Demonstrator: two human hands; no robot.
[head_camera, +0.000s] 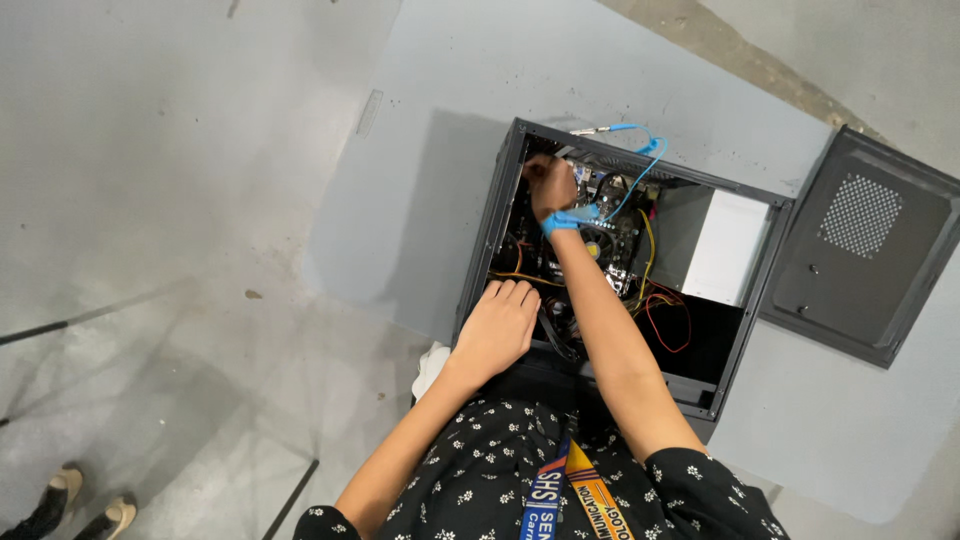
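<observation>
Black computer case (500, 200) lay open near the counter's (420, 150) far edge. Right hand (552, 183) clenched something unseen inside; left hand (497, 325), released, braced its rim. Tugging could likely snag loose wires (660, 300).

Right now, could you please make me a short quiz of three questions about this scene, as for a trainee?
1. True or false: the right hand reaches deep inside the open computer case.
2. Where does the left hand rest?
A. on the near edge of the case
B. on the removed side panel
C. on the floor
3. Fill in: the blue wrist strap is worn on the ____ wrist, and its blue coiled cord runs up to the far rim of the case.

Key:
1. True.
2. A.
3. right.
</observation>
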